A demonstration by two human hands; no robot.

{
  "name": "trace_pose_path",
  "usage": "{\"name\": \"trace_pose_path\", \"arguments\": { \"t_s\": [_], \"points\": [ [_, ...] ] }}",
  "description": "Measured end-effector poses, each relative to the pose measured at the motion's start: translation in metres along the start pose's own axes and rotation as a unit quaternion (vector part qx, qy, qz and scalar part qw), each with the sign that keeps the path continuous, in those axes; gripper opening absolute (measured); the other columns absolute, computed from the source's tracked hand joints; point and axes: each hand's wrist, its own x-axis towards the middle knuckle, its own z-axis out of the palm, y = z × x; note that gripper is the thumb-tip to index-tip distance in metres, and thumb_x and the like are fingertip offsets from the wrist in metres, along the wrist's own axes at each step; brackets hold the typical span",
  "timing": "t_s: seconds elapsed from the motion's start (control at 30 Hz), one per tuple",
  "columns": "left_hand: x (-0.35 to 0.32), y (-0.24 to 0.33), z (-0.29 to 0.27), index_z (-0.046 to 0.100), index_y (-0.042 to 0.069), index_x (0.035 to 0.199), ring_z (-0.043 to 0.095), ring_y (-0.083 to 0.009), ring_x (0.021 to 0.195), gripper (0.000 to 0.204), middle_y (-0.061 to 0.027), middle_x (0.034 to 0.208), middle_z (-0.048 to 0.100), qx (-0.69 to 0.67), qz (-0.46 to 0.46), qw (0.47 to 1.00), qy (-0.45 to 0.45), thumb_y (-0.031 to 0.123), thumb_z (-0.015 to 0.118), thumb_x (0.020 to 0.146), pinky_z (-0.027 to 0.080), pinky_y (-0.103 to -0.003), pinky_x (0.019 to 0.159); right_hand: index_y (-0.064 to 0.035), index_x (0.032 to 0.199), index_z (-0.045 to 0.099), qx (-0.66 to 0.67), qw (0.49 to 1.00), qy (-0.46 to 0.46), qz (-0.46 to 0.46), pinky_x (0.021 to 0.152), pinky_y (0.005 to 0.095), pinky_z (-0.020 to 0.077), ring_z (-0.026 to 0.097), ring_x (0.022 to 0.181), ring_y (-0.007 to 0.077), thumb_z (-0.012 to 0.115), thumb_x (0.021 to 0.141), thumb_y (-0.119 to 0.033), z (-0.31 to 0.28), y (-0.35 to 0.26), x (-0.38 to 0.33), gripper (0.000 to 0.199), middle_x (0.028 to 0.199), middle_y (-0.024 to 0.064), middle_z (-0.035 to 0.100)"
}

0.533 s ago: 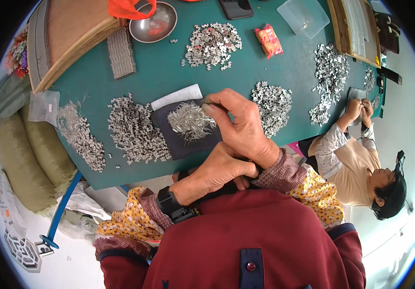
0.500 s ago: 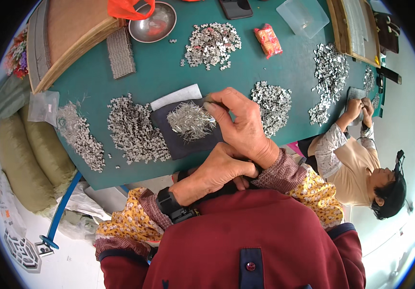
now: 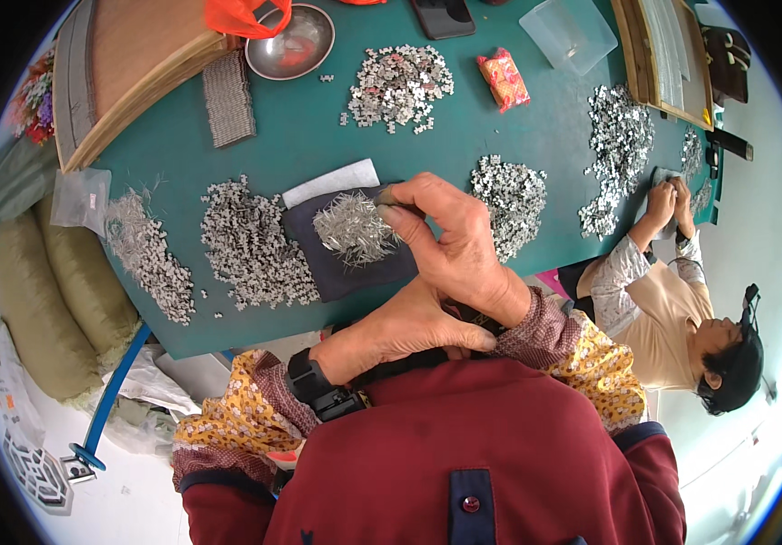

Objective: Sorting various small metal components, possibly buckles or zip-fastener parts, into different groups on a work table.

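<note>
A loose heap of thin silvery metal pins (image 3: 355,229) lies on a dark cloth pad (image 3: 318,263) at the table's near edge. At the heap's right side my right hand (image 3: 450,236) pinches thumb and forefinger together; whatever is between the tips is too small to tell. Close to my body, my left hand (image 3: 400,331) is curled with its thumb pointing right, under my right wrist. Its fingers are mostly hidden, and so is anything they hold. Behind the pad lies a folded pale grey cloth (image 3: 330,182).
Small metal pieces lie in piles: left (image 3: 255,245), right (image 3: 509,209), far middle (image 3: 400,86). Beyond are a steel bowl (image 3: 291,45), an orange-red packet (image 3: 504,80), a clear plastic tray (image 3: 570,36) and a phone (image 3: 443,16). A co-worker (image 3: 673,282) works at the right.
My right hand's pinched tips have shifted slightly left over the pin heap. My left hand's thumb has moved a little right and lower, and its back has flattened.
</note>
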Motion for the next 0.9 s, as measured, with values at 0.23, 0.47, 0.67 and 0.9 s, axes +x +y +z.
{"name": "trace_pose_path", "arguments": {
  "t_s": [0.23, 0.47, 0.67, 0.9],
  "points": [
    [-0.004, 0.002, 0.003, 0.065, -0.002, 0.096, 0.061, -0.0099, 0.061, 0.031, -0.0045, 0.074, 0.066, 0.072, 0.074, 0.994, 0.023, 0.002, 0.083, 0.070, 0.047, -0.023, 0.054, 0.0014, 0.094, 0.064, 0.023, 0.999, 0.046, 0.012, 0.065, 0.0297, 0.0491, 0.061, 0.073, 0.0175, 0.066, 0.084, 0.003, -0.010, -0.011, 0.000, 0.011, 0.083, 0.0095, 0.064],
    [-0.012, -0.005, 0.000, 0.069, -0.005, 0.091, 0.060, -0.0098, 0.061, 0.023, -0.0052, 0.073, 0.066, -0.021, 0.032, 0.999, 0.011, -0.002, 0.079, 0.071, 0.046, -0.024, 0.055, 0.0047, 0.099, 0.063, 0.044, 0.996, 0.068, -0.023, 0.070, 0.0267, 0.0494, 0.059, 0.079, 0.0115, 0.065, 0.088, 0.002, -0.017, -0.017, -0.006, 0.012, 0.087, 0.0075, 0.065],
    [-0.007, -0.007, -0.005, 0.067, -0.005, 0.100, 0.064, -0.0108, 0.066, 0.029, -0.0075, 0.079, 0.068, -0.034, 0.037, 0.999, -0.011, 0.000, 0.081, 0.074, 0.051, -0.024, 0.056, 0.0036, 0.102, 0.064, 0.201, 0.958, 0.098, 0.179, 0.072, 0.0261, 0.0494, 0.059, 0.081, 0.0105, 0.062, 0.095, -0.009, -0.013, -0.018, -0.003, 0.015, 0.089, 0.0068, 0.065],
    [-0.007, 0.004, -0.010, 0.064, -0.004, 0.113, 0.066, -0.0125, 0.079, 0.042, -0.0082, 0.092, 0.067, 0.158, 0.176, 0.971, 0.019, 0.003, 0.081, 0.075, 0.056, -0.027, 0.069, 0.0016, 0.100, 0.063, 0.354, 0.876, 0.135, 0.298, 0.064, 0.0254, 0.0424, 0.052, 0.069, 0.0104, 0.060, 0.096, -0.016, -0.018, 0.026, 0.014, 0.019, 0.082, 0.0035, 0.061]
  ]
}}
